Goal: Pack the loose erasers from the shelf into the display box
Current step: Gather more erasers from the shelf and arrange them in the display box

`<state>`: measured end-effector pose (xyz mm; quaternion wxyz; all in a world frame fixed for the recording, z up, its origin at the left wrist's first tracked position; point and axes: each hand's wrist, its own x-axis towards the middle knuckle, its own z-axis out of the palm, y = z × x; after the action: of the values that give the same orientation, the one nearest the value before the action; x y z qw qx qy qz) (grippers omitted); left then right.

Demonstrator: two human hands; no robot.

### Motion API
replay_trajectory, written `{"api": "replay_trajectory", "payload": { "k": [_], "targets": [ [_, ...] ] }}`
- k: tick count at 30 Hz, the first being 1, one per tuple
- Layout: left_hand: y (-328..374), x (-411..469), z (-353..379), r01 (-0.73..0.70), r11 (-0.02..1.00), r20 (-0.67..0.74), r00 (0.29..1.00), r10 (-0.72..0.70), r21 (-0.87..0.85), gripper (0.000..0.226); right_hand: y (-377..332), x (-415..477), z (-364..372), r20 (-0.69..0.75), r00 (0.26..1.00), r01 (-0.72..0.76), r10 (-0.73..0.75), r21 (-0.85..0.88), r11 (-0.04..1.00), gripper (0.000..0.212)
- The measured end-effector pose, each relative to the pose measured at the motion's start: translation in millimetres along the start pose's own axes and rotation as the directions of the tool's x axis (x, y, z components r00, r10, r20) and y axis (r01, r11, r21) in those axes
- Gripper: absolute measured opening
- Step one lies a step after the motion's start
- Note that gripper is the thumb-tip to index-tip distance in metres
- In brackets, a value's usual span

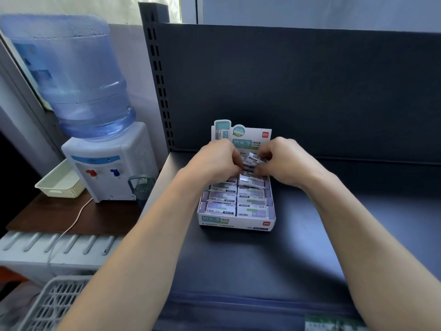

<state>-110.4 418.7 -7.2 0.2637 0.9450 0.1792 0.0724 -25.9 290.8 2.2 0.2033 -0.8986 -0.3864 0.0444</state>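
A white display box (235, 222) with an upright printed back card (250, 137) stands on the dark shelf (238, 263). Two columns of wrapped erasers (251, 210) fill its front part. Both hands are over the back of the box. My right hand (284, 161) pinches a wrapped eraser (256, 158) with a barcode label, held tilted just above the back row. My left hand (214, 161) has its fingers curled down at the back left of the box, touching erasers there; what it grips is hidden.
A water dispenser (107, 168) with a blue bottle (78, 75) stands left of the shelf, beside a cream basket (59, 185). The shelf's dark back panel (298, 87) rises behind the box. A grey crate (52, 304) sits bottom left.
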Motion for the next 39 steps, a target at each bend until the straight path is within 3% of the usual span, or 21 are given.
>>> {"api": "replay_trajectory", "payload": {
  "k": [4, 10, 14, 19, 28, 39],
  "targets": [
    [-1, 1, -4, 0.037, 0.996, 0.03, 0.999, -0.035, -0.083, 0.013, -2, -1, 1, 0.047, 0.999, -0.01, 0.011, -0.03, 0.999, 0.01],
    [-3, 0, 0, 0.024, 0.996, -0.04, 0.999, -0.028, -0.092, 0.009, -4, 1, 1, 0.123, 0.992, -0.023, 0.031, -0.064, 0.998, 0.04],
    [-2, -2, 2, 0.037, 0.993, -0.052, 0.998, -0.043, -0.111, 0.009, -4, 2, 2, 0.145, 0.989, -0.012, 0.025, -0.095, 0.995, 0.022],
    [-7, -4, -5, 0.055, 0.979, 0.041, 0.998, -0.048, -0.195, 0.01, -1, 3, 4, 0.116, 0.993, -0.006, 0.012, -0.047, 0.999, 0.013],
    [2, -4, -11, 0.074, 0.997, 0.151, 0.986, -0.068, -0.034, 0.019, 0, -1, 2, 0.105, 0.994, -0.011, 0.012, -0.007, 1.0, 0.019],
    [-8, -6, -10, 0.125, 0.979, 0.11, 0.988, -0.108, -0.164, 0.027, 7, 4, 3, 0.117, 0.993, -0.044, 0.025, 0.166, 0.985, 0.016]
  ]
}}
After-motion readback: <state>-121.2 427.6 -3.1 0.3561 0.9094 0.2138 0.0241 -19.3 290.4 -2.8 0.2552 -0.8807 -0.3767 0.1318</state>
